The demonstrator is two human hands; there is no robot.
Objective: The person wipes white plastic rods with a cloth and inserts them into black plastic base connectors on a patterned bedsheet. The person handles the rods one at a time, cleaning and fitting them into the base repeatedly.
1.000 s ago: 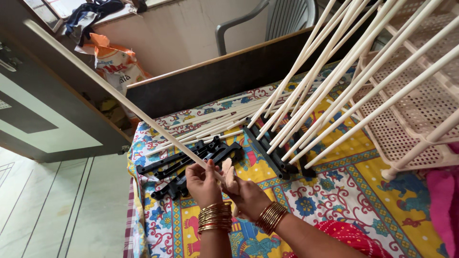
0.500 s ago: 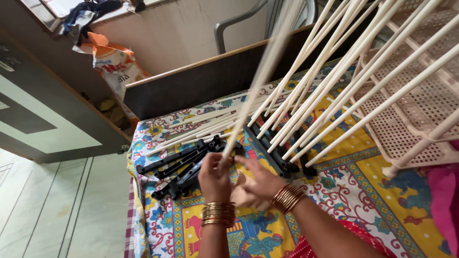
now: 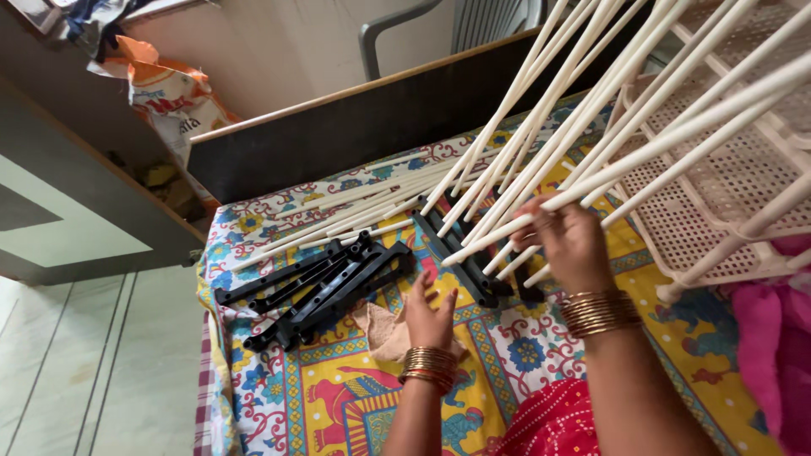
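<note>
Nearest, on the bright floral bedspread, left hand with bangles at the wrist, grip released, fingers spread and resting flat on a beige cloth. Just beyond to the right, right hand, grip clenched around the lower end of a white rod that slants up and away to the right among a fan of similar rods. Worth pinching that rod close to its tip and steering it straight along its own line toward the black slotted bar lying under the rod ends, rather than levering sideways against its neighbours; worth bracing the bar with the free hand, too, as a long thin rod probably flexes and skids. Smooth, slim, off-white and round in section, far end out of view. To the left, a pile of black brackets, and behind these loose white rods lying flat. On the right, a pale lattice panel. Farthest back, a dark board and an orange-and-white sack.
</note>
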